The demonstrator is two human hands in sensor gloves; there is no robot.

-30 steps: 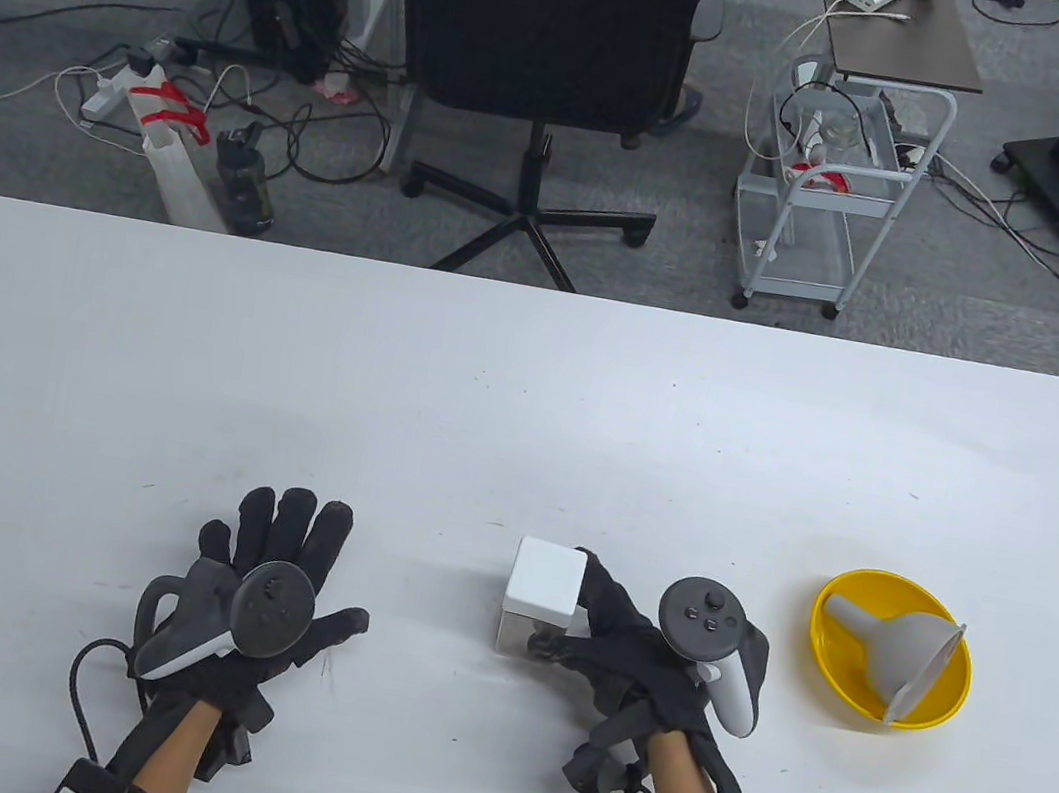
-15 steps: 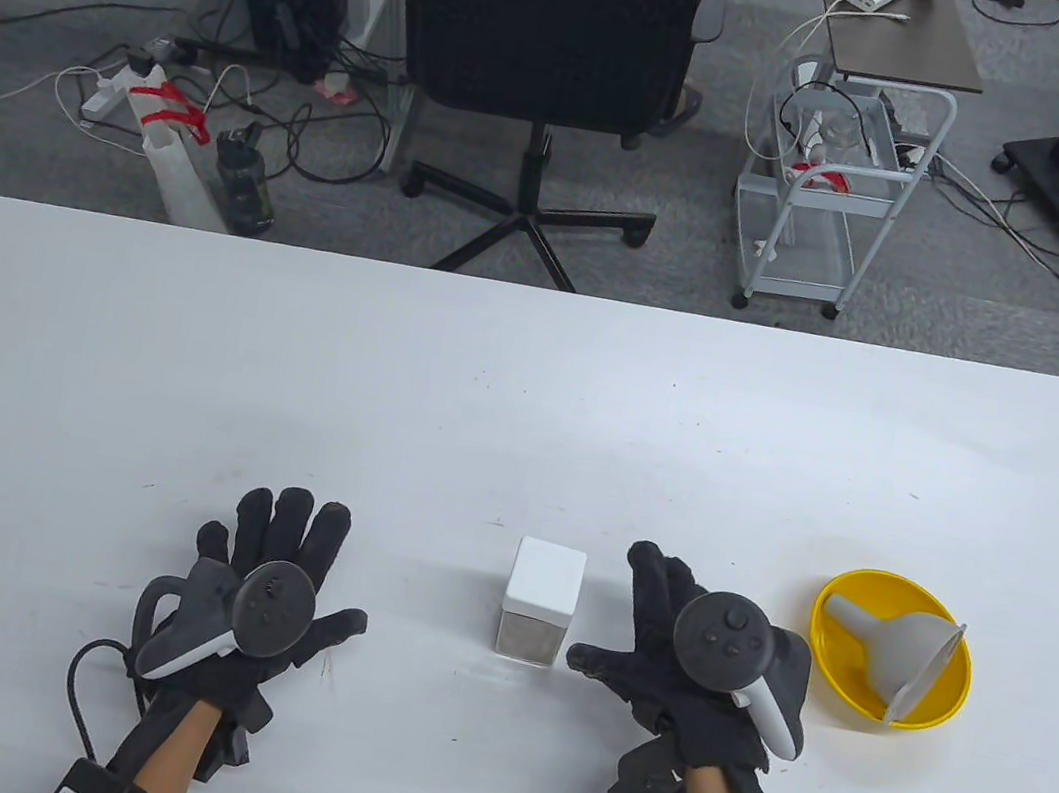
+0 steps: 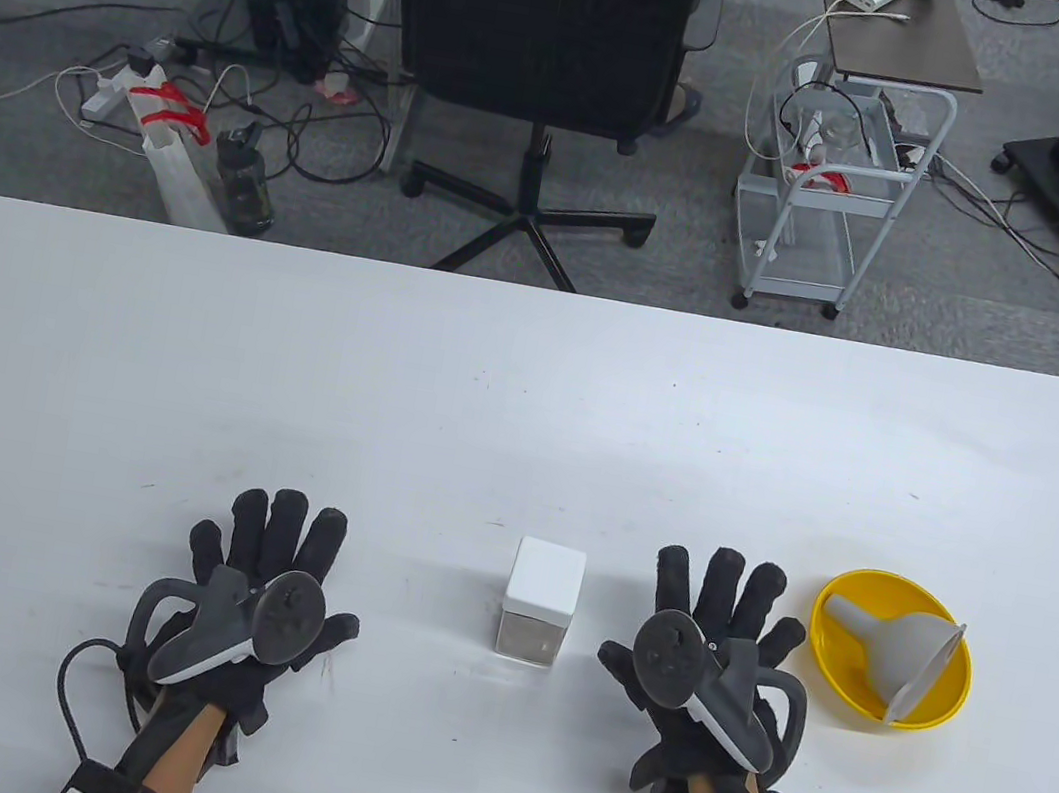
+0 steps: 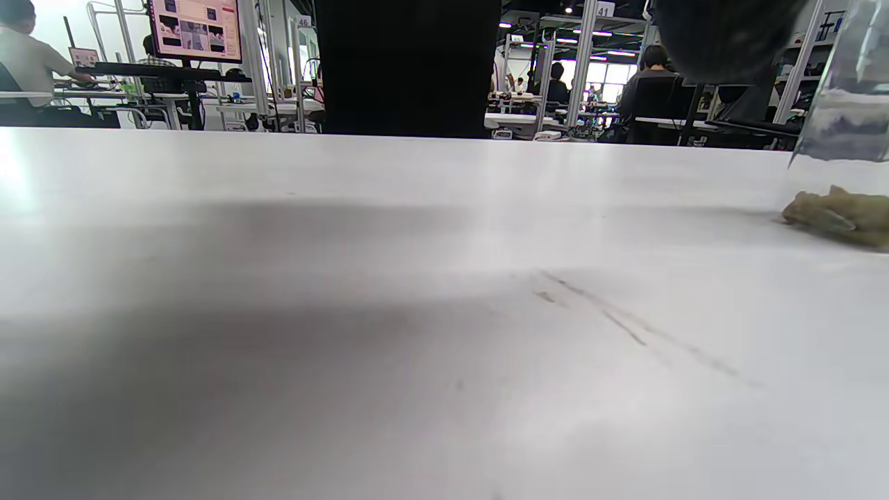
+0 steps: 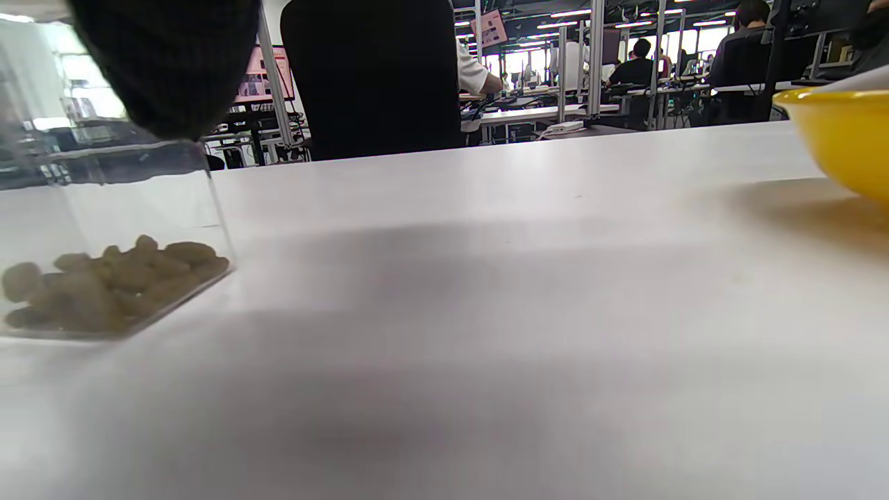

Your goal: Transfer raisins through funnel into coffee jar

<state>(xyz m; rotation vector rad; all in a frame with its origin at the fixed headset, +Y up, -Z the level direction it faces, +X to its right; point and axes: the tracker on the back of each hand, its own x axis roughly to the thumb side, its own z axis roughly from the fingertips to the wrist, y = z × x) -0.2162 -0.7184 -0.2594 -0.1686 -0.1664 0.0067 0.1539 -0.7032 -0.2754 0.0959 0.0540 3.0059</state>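
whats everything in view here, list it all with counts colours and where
jar: one, clear with white lid, table centre, between the hands
raisins: a low layer, brownish, on the jar floor
bowl: one, yellow, right of the right hand
funnel: one, grey, lying on its side in the bowl
table: one, white
office chair: one, black, beyond the table
cart: one, white wire, on the floor far right
left hand: black glove, flat on the table, holds nothing
right hand: black glove, flat beside the jar, holds nothing
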